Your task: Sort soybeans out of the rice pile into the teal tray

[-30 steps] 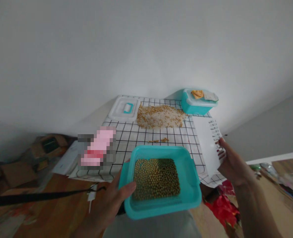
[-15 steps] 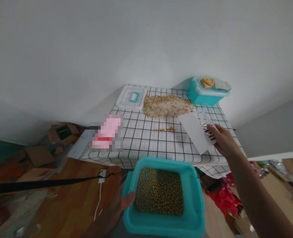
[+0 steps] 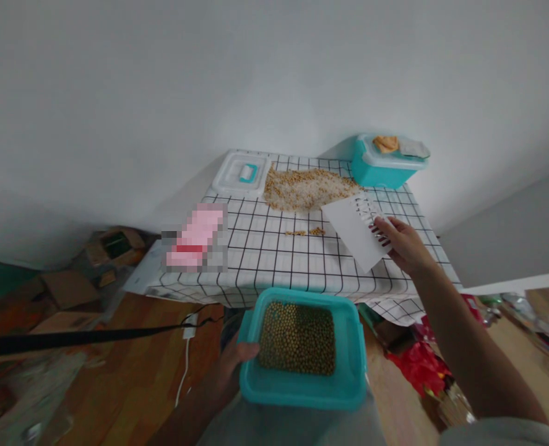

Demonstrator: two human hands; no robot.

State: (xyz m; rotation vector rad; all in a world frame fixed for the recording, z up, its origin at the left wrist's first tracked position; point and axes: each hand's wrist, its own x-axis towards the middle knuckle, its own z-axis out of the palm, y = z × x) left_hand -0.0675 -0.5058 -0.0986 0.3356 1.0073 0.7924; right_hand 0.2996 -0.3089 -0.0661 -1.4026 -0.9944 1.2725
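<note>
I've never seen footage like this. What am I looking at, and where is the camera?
No machine here: a person wears a camera on the head, so you look down along their own arms. The left hand holds a teal tub of round beans in front of the table. The right hand holds a white slotted board over the checked cloth. On the cloth lie a pile of beans and white grains, a white lid and a second, lidded teal tub.

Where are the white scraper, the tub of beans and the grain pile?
white scraper (image 3: 351,232), head view, flat blade.
tub of beans (image 3: 302,391), head view, front rim.
grain pile (image 3: 304,188), head view, its middle.
</note>
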